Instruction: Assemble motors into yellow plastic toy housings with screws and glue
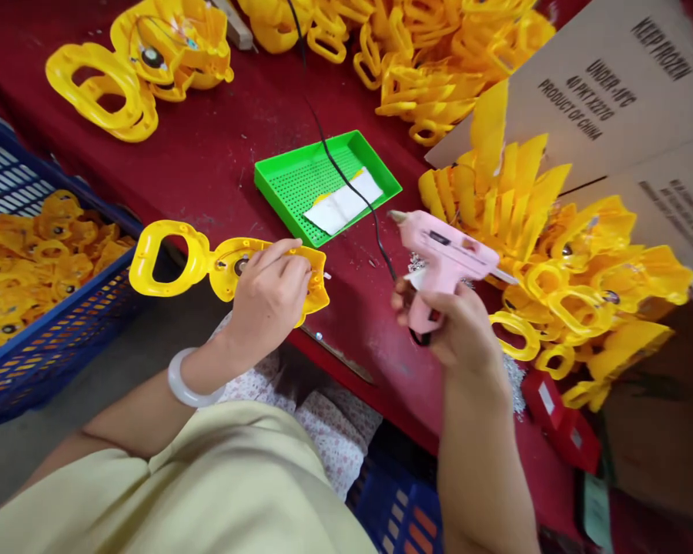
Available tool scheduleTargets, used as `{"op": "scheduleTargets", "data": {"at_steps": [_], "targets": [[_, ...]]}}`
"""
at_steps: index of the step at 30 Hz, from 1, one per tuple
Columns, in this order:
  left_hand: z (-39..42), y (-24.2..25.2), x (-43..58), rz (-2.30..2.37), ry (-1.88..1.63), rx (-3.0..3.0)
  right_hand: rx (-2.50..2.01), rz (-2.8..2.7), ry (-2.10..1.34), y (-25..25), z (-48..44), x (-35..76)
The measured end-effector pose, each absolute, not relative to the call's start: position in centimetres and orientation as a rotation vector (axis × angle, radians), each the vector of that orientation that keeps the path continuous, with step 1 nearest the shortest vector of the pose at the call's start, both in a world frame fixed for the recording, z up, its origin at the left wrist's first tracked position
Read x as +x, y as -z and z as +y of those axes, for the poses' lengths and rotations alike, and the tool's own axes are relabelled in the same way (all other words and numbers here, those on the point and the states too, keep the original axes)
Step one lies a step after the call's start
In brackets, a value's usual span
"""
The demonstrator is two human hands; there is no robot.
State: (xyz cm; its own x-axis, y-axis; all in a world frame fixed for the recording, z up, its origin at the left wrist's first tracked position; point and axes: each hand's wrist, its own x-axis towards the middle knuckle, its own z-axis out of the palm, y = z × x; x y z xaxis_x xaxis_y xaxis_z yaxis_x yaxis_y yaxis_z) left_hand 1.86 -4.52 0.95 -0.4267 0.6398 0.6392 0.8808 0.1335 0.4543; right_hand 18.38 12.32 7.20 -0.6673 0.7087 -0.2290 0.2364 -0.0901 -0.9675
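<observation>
My left hand is closed on a yellow plastic shell with a looped handle, held at the table's front edge. The shell's hollow inside faces up, and my fingers hide its middle. A pink glue gun is in my right hand, its nozzle pointing left and upward, apart from the shell. From the gun's back end sticks a pale glue stick. Just beyond the shell lies a green tray containing a white piece with a yellow edge.
A black cord crosses the tray. Yellow shells are heaped at right beside a cardboard box, with more at the back. A joined shell assembly lies far left. At left stands a blue basket of yellow parts.
</observation>
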Motion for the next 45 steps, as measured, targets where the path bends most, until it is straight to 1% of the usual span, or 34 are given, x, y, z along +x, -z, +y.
{"op": "scheduleTargets", "data": {"at_steps": [3,9,32,36,42,45], "targets": [[-4.3,-1.0,1.9,-2.174,1.155,-1.448,-0.982,-1.991,-1.905,-8.1,11.4,20.0],[-4.0,-0.9,2.0,-2.222,1.110,-1.404,-1.035,-2.228,-1.849,-7.3,10.6,20.4],[-3.9,-1.3,2.1,-2.275,1.076,-1.389,-1.077,-2.389,-1.835,-7.1,10.4,19.6],[-3.9,-1.3,2.1,-2.281,1.070,-1.384,-1.064,-2.452,-1.773,-7.4,10.2,19.3],[-3.8,-1.3,2.2,-2.255,1.064,-1.381,-1.096,-2.590,-1.530,-8.1,9.6,19.1],[-3.7,-1.3,2.2,-2.244,1.063,-1.373,-1.086,-2.625,-1.494,-8.3,9.4,19.1]]}}
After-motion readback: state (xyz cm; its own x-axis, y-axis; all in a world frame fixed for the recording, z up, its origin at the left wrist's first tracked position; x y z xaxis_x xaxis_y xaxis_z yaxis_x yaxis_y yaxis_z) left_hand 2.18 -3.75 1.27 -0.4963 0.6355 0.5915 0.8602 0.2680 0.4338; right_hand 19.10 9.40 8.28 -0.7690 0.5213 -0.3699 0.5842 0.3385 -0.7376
